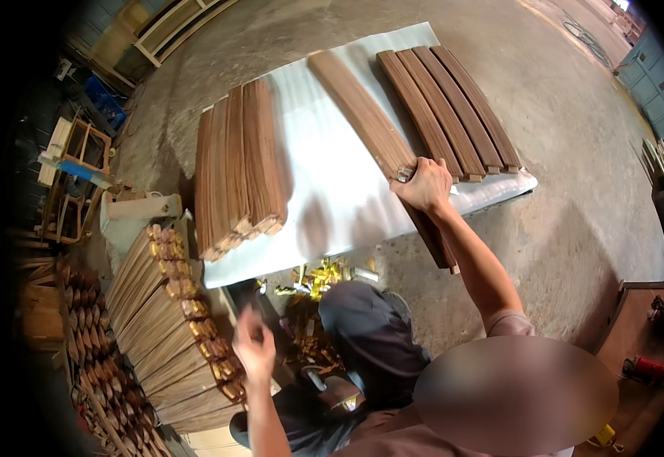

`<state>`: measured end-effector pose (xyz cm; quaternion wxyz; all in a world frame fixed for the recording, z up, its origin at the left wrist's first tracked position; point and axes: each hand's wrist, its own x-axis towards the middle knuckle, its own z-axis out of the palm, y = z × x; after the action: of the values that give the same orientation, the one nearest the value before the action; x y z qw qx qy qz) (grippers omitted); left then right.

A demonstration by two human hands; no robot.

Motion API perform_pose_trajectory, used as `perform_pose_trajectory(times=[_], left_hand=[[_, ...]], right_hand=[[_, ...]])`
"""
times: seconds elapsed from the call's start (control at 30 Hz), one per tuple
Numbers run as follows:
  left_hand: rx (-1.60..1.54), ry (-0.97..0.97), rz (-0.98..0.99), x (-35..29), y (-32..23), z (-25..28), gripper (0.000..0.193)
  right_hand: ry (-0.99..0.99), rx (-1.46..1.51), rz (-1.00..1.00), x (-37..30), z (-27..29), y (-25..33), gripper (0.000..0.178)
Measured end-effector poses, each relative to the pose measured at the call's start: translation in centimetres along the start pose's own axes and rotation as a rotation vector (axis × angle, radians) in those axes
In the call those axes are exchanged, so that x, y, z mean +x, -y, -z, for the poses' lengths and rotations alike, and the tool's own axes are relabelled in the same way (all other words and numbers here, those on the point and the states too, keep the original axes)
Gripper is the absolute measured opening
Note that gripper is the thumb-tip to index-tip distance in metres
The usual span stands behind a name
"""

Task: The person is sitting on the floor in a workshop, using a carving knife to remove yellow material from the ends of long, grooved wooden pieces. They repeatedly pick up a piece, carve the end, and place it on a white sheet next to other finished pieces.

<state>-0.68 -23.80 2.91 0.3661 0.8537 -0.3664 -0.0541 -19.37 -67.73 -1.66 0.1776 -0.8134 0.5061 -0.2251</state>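
My right hand (426, 185) is closed round a long brown wooden slat (359, 110), which lies slantwise over a white-covered work surface (313, 156). Motion blurs the slat's far end. By my fingers a small shiny patch (404, 174) shows on the wood; I cannot make out what it is. Near the lower left, my left hand (254, 346) is raised beside bundled slats (176, 335), its fingers smeared by motion. On the white cover, a stack of slats (241, 164) lies to the left, and several spaced slats (450, 110) lie to the right.
Crumpled gold wrapping scraps (320, 278) lie on the floor before my knee (366, 324). More stacked wood pieces (100, 343) stand at the far left, near a blue crate (103, 100). A brown box-like stand (614, 327) with a red tool (646, 370) is at the lower right.
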Motion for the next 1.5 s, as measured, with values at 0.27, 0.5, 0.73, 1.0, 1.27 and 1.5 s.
perform_pose_trajectory(times=[0.27, 0.5, 0.73, 1.0, 1.27, 1.5], left_hand=[[0.053, 0.029, 0.801, -17.9, 12.2, -2.1, 0.04], [0.139, 0.112, 0.762, -16.9, 14.7, -3.0, 0.041], [0.195, 0.165, 0.672, -15.9, 15.6, -3.7, 0.043], [0.336, 0.042, 0.604, -9.9, 11.3, -2.6, 0.028], [0.297, -0.49, 0.573, -11.8, 5.2, 7.4, 0.01], [0.261, -1.05, 0.673, -23.1, 12.8, 18.2, 0.023]], right_hand=[[-0.05, -0.258, -0.197, 13.5, -11.4, -6.9, 0.048], [-0.007, -0.256, -0.25, 19.7, -17.6, -8.5, 0.043], [-0.144, -0.505, -0.178, 22.1, -20.6, -9.1, 0.056], [-0.135, -0.107, 0.199, 15.8, -19.3, -8.7, 0.014], [0.503, 0.358, 0.523, 2.6, -15.6, 7.3, 0.027], [0.777, 0.464, 0.46, -7.6, -3.0, 19.9, 0.054]])
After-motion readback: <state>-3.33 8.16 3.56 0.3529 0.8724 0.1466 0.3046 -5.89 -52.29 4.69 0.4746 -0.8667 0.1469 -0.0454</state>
